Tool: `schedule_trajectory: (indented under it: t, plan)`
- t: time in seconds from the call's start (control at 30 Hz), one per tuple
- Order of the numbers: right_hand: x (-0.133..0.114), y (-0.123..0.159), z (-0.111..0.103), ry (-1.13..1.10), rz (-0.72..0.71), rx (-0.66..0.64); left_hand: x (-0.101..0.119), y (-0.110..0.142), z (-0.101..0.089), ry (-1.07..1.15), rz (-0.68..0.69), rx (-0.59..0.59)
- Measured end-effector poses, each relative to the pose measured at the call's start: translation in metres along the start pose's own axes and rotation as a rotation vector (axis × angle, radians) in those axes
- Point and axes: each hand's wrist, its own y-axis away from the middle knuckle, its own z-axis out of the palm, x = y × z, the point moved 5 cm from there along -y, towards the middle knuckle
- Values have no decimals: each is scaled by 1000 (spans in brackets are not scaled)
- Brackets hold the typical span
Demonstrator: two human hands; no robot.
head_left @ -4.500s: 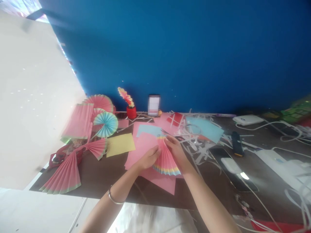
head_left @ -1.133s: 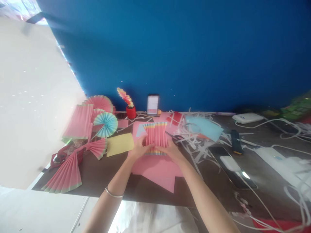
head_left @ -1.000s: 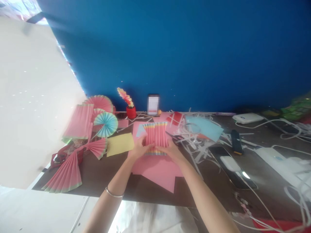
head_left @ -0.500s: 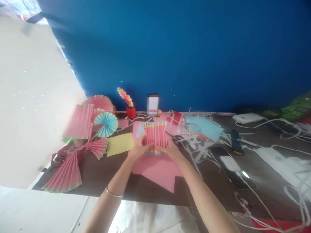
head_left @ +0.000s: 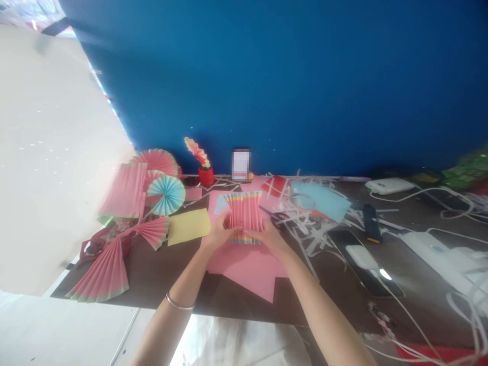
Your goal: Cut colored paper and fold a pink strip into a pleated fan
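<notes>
A pleated pink paper (head_left: 246, 211) with striped yellow and blue ends stands between my hands over flat pink sheets (head_left: 244, 267). My left hand (head_left: 220, 233) grips its left side, thumb across the near end. On the right side, my right hand (head_left: 270, 237) holds it the same way, and the two thumbs almost meet at the near edge. Both hands are closed on the paper. Dark-handled scissors (head_left: 280, 215) lie just beyond my right hand. To the left of my left hand is a yellow sheet (head_left: 189, 226).
Pleated pink fans (head_left: 102, 274) and a blue paper rosette (head_left: 166, 195) sit on the left. White paper strips (head_left: 316, 238) and a light blue sheet (head_left: 322, 201) litter the right, near a phone (head_left: 353, 254) and cables. A red pot (head_left: 206, 176) stands by the blue wall.
Almost nothing differs. Both hands keep their hold on the pleated paper, with only a very slight shift of the thumbs.
</notes>
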Motion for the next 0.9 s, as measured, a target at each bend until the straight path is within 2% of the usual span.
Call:
schedule_trajectory:
  t: [0.17,0.33,0.47,0.67,0.9]
  plan:
    - [2,-2,3,-93,-30,-54,-2,0,-1,-38,17,-5]
    - [13,-7,-4,-22,34,30,-2,0,-1,-61,23,-13]
    - [16,-9,-4,6,36,18,-1,0,-1,-59,17,-12]
    - [7,-4,-3,-27,10,24,5,1,2,-32,18,-36]
    - [-9,6,1,-77,-17,-35,1,0,-2,-83,9,-9]
